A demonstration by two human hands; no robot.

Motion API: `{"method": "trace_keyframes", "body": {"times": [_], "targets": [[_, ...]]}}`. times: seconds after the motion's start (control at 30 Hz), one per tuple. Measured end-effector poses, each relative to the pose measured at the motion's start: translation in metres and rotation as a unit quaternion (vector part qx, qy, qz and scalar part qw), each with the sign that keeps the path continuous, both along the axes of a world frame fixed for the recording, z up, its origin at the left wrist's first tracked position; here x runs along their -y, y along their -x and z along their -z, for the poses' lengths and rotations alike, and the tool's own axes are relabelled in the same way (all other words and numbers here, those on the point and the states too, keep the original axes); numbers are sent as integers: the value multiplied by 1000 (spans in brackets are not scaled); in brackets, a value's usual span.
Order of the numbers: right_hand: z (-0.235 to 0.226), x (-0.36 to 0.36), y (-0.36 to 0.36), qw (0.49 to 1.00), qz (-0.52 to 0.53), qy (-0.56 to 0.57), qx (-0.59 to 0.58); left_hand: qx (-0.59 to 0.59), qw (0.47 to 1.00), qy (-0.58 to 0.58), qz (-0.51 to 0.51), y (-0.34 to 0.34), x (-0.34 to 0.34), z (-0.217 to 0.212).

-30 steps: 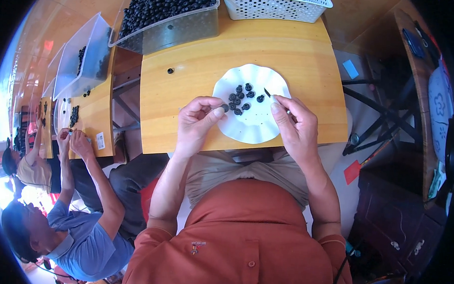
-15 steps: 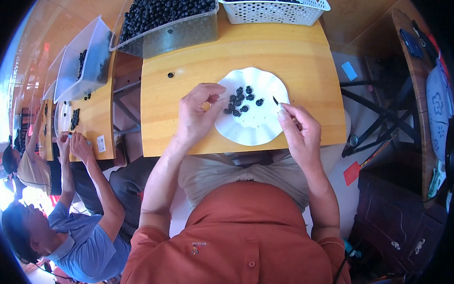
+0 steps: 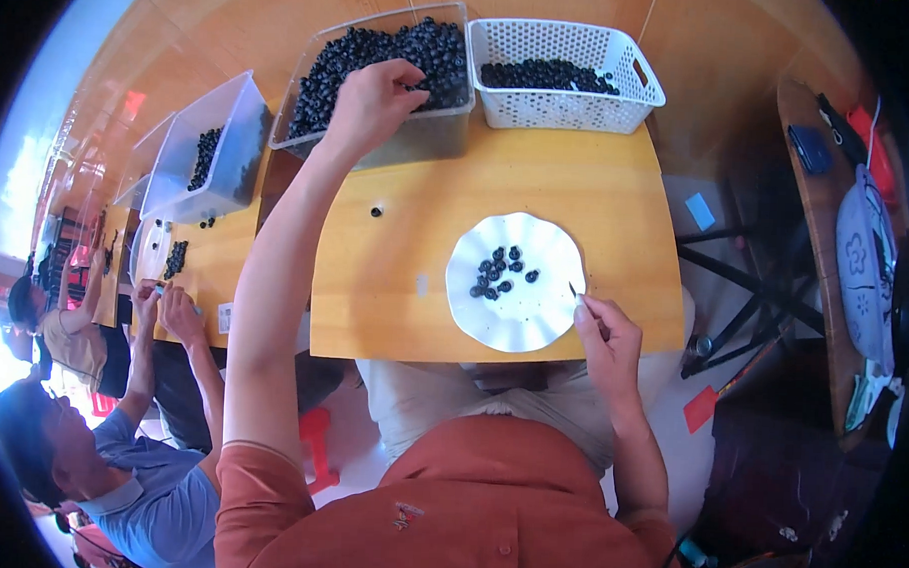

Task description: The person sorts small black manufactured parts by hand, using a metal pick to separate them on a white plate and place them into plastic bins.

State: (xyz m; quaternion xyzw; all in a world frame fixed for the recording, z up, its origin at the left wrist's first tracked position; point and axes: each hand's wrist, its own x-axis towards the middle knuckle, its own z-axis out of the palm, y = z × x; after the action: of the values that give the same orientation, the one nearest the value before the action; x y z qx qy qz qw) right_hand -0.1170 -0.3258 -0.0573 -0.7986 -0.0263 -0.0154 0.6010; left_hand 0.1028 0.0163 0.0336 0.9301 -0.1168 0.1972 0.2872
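Observation:
My left hand [image 3: 376, 99] reaches over the clear plastic bin [image 3: 404, 142] heaped with small black ring-like parts [image 3: 332, 67]. Its fingers are curled into a pinch right at the heap; whether a part is between the fingertips cannot be made out. By the right rim of a white wavy-edged plate [image 3: 523, 321], my right hand [image 3: 613, 340] grips a small pointed tool [image 3: 574, 290] with a dark tip and pale handle. Several loose black parts [image 3: 490, 275] lie clustered on the plate, one a little apart to the right.
A white perforated basket [image 3: 561, 112] holding more black parts stands beside the bin. One black part [image 3: 377, 212] lies alone on the wooden table [image 3: 394, 292]. To the left, a co-worker in a blue shirt [image 3: 152, 499] handles something small near another clear bin [image 3: 218, 176].
My left hand has gone from the plate's left edge up and forward to the bin. My right hand stays by the plate with the tool. The whole view has shifted.

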Motion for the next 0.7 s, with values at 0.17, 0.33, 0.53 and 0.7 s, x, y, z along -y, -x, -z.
{"method": "trace_keyframes", "body": {"times": [0.17, 0.33, 0.53, 0.7], "targets": [[5, 4, 2, 1000, -2, -13, 12, -114, 990, -85, 17, -55, -8, 20], [4, 10, 4, 999, 11, -38, -13, -174, 978, -109, 24, -72, -1, 20], [9, 11, 3, 999, 1, -47, -12, -141, 984, -105, 32, -66, -3, 17], [10, 13, 0, 999, -4, -45, -8, -114, 992, -49, 31, -54, -1, 9]]}}
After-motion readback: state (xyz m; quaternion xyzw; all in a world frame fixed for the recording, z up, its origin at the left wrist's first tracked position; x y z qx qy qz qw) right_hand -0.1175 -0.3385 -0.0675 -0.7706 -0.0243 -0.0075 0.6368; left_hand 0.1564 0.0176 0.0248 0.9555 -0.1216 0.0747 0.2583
